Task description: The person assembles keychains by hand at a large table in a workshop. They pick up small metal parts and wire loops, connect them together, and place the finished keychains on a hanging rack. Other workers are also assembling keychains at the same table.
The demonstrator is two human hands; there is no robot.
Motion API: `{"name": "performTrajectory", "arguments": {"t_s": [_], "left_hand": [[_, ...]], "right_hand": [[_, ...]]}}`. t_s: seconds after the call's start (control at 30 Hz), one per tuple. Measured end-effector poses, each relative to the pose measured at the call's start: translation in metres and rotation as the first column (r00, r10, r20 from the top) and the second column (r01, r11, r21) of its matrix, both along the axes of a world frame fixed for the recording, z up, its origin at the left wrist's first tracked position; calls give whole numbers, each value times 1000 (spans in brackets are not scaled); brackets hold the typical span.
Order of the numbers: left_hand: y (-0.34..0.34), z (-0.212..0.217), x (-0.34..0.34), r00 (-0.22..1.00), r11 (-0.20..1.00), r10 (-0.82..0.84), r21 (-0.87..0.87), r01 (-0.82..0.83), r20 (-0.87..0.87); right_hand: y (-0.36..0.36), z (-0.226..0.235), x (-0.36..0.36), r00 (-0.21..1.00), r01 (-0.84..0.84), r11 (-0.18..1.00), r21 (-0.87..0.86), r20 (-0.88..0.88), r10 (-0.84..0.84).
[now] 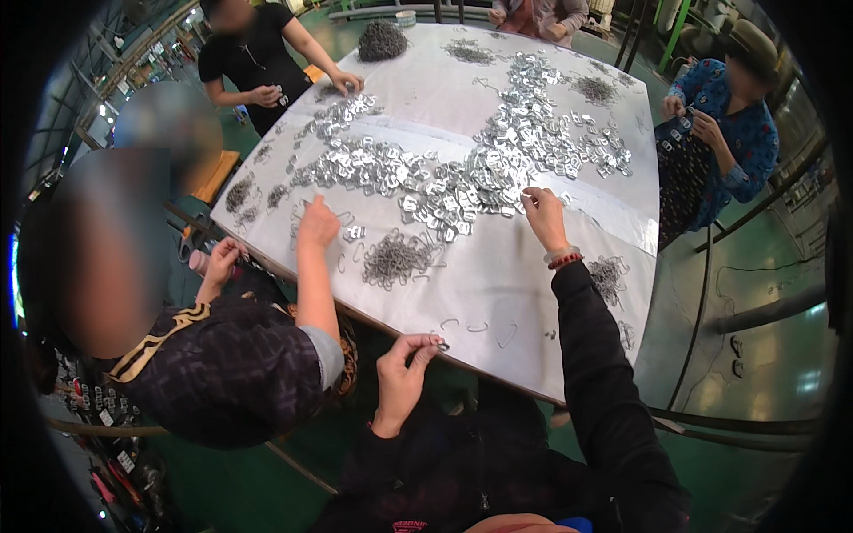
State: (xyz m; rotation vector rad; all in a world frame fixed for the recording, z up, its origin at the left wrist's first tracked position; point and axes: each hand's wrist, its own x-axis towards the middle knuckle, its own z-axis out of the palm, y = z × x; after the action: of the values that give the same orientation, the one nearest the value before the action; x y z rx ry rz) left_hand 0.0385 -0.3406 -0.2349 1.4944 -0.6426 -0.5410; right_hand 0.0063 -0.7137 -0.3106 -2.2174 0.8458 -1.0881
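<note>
My right hand (543,213) reaches out over the grey metal table (498,284), fingertips touching the near edge of a wide heap of small shiny metal buckles (498,160). My left hand (404,369) stays close to my body at the table's near edge, its fingers pinched on a small metal piece (442,345). A tangle of bent wire clips (395,259) lies between my two hands, and a few loose wire clips (480,329) lie by the near edge.
A person on my left has a hand (316,222) on the table beside the buckles. Other people stand at the far left (258,53) and at the right (729,133). More wire piles (382,40) sit at the far end and one (609,274) at my right.
</note>
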Motion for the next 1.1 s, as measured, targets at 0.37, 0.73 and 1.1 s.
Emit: {"name": "performTrajectory", "arguments": {"t_s": [0.37,0.73,1.1], "left_hand": [[22,-11,-17,963,998,45,-43,-35,267],[34,-15,-28,929,998,-65,39,55,364],[41,-24,-16,946,984,100,-170,-49,309]], "right_hand": [[38,10,-42,989,-138,822,553,115,89],[273,77,-99,868,-496,413,763,445,221],[291,80,-100,797,-599,222,769,598,79]]}}
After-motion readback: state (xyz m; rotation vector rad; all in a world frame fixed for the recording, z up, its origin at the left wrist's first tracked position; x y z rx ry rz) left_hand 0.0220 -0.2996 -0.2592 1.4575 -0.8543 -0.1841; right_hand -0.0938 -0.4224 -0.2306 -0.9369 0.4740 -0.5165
